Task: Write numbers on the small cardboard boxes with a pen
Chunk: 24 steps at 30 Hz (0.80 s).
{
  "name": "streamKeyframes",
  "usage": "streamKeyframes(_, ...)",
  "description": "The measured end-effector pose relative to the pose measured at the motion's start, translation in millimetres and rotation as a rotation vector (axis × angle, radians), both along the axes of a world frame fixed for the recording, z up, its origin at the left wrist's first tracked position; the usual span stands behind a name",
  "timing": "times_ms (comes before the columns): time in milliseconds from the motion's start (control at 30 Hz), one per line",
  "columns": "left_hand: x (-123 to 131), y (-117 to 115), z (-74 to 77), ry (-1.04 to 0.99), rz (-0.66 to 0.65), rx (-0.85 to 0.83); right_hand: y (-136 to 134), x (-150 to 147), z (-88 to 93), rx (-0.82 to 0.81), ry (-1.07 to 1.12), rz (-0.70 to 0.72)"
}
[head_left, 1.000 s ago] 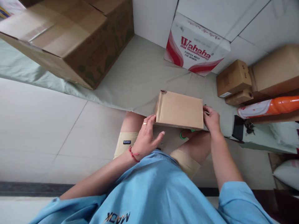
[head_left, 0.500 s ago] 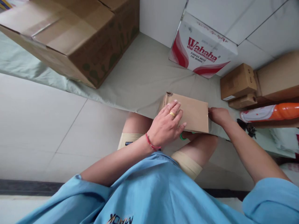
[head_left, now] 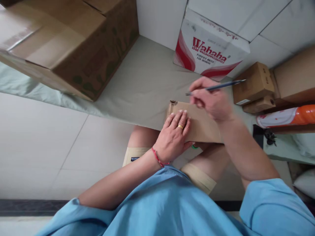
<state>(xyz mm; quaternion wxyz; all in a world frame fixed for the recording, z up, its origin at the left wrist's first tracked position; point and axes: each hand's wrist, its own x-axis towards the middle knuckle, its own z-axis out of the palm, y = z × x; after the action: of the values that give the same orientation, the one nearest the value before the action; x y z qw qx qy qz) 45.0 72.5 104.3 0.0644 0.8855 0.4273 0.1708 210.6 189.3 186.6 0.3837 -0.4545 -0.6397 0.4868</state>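
A small brown cardboard box (head_left: 204, 128) lies at the front edge of the cloth-covered surface, close to my knees. My left hand (head_left: 173, 134) rests flat on its left part, fingers stretched out, with a ring and a red cord bracelet. Above the box's far right side, my right hand (head_left: 213, 101) grips a dark pen (head_left: 225, 84), slightly blurred by motion. One end of the pen points left over the box, the other up to the right. The box's back left corner looks torn or dented.
A large cardboard carton (head_left: 81, 49) stands at the left. Against the tiled wall is a white and red Wahaha carton (head_left: 209, 49). Smaller brown boxes (head_left: 256, 83), an orange-and-white bottle (head_left: 287, 117) and keys (head_left: 270, 137) lie at the right. Pale green cloth (head_left: 147, 78) covers the surface.
My right hand has moved from beside the box's right edge up and left over it, now with a pen in its fingers. My left hand stays on the box.
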Motion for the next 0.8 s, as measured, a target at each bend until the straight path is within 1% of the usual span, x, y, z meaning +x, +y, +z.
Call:
streamKeyframes(33,-0.1,0.0,-0.2,0.006,-0.003,-0.002,1.6,-15.6,-8.0,-0.006,-0.003,0.055)
streamKeyframes(100,-0.9,0.0,-0.5,0.013,-0.003,-0.012,7.6,-33.9,-25.5,0.011,0.01,0.09)
streamKeyframes(200,-2.5,0.2,-0.7,0.011,-0.004,-0.01,17.2,-35.7,-47.4,0.065,0.032,0.043)
streamKeyframes(267,-3.4,0.1,-1.2,-0.007,-0.003,0.003,18.8,-29.9,-55.1,0.092,0.033,0.016)
streamKeyframes(367,-4.7,-0.4,-2.9,-0.06,0.007,0.001,14.3,-25.2,-56.4,0.108,0.031,0.021)
streamKeyframes(500,-6.7,-0.6,-4.0,-0.118,0.008,-0.025,11.2,-29.0,-49.9,0.056,-0.013,0.079)
streamKeyframes(633,-7.8,-0.6,-0.7,-0.107,0.006,-0.037,14.7,-30.0,-45.8,0.03,-0.01,0.125)
streamKeyframes(800,-7.9,-0.6,2.0,-0.094,0.015,-0.017,17.4,-28.5,-47.4,0.04,-0.031,0.155)
